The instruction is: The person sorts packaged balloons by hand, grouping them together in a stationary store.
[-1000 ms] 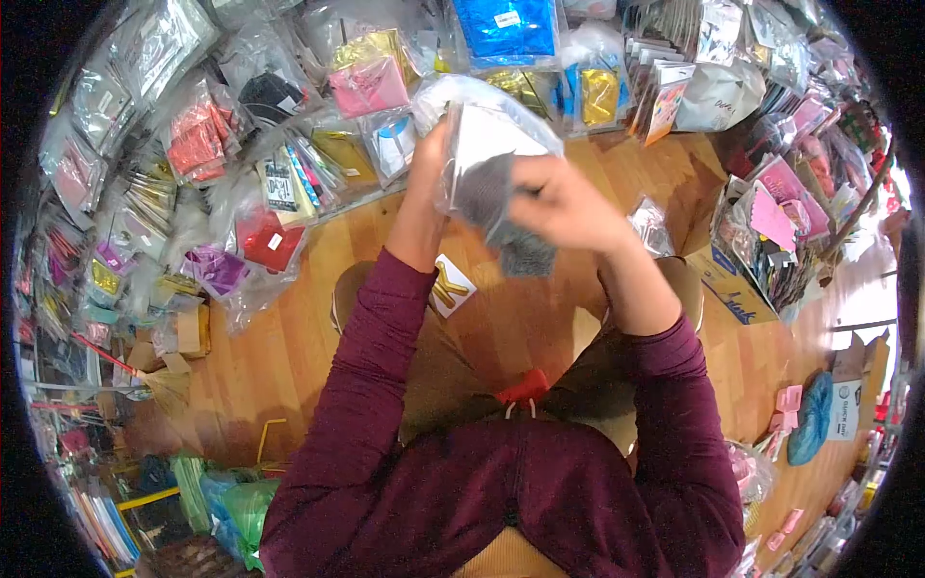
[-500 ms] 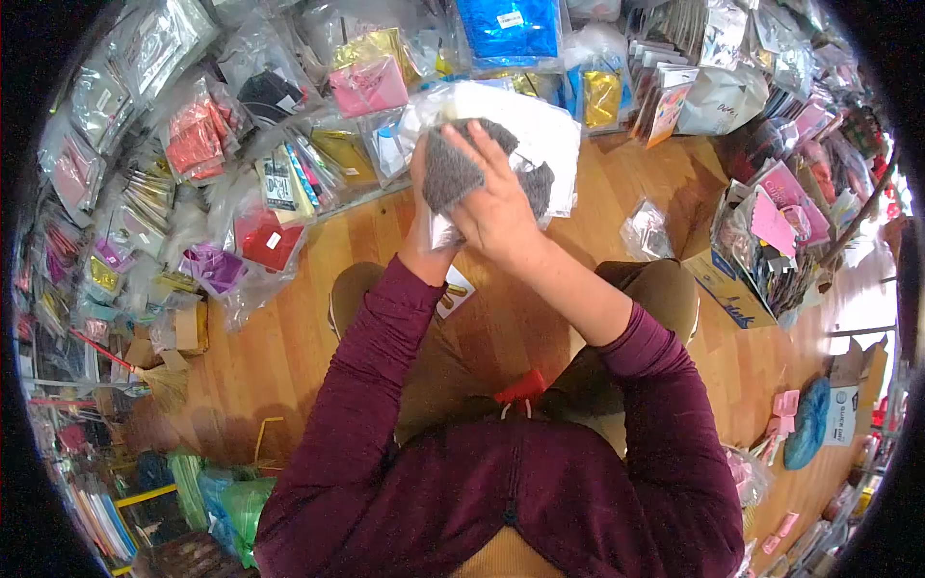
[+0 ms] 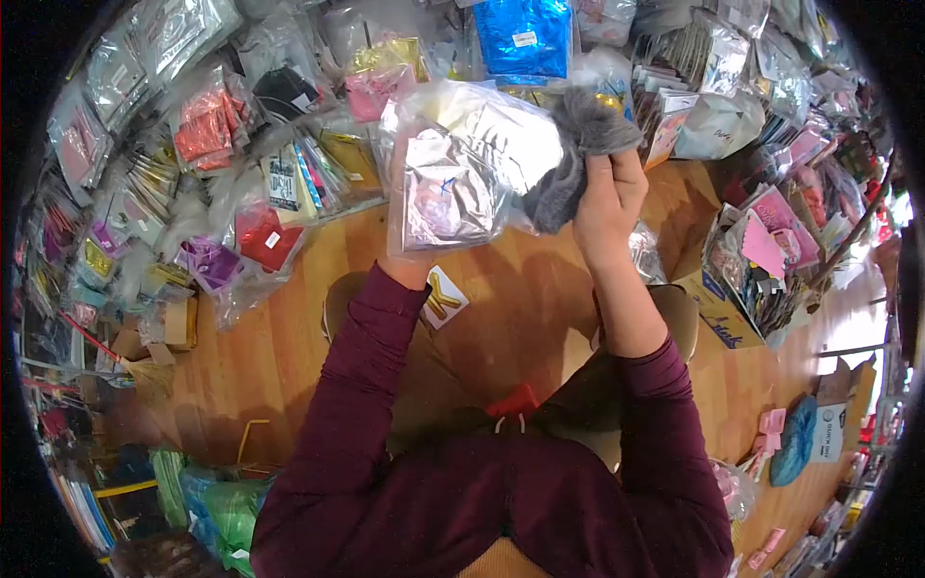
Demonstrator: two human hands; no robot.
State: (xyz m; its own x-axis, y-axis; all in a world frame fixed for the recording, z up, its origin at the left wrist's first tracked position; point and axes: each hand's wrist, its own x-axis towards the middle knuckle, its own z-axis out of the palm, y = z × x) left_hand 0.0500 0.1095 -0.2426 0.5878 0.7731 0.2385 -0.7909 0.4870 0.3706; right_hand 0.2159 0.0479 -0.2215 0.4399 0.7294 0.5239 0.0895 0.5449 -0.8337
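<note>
My left hand is mostly hidden behind clear plastic packets [image 3: 448, 183] that it holds up, with only the wrist showing below them. The front packet contains shiny silver foil and bears a small blue mark like a "K"; a whiter, glossy packet lies behind it. My right hand [image 3: 609, 207] grips a fuzzy dark grey cloth [image 3: 559, 188], bunched at the top and hanging down beside the packets' right edge. On the floor below my left wrist is a white card [image 3: 445, 297] with a gold letter "K" on it.
Bagged goods line the far side, including a blue packet [image 3: 523, 40] and a red packet [image 3: 267, 239]. To the right stands an open cardboard box [image 3: 727, 313] full of packets. A broom [image 3: 149, 376] lies at left, near green plastic bags [image 3: 231, 511].
My right hand has moved right with the grey cloth, off the front of the packets. The silver packet in my left hand now faces up, uncovered.
</note>
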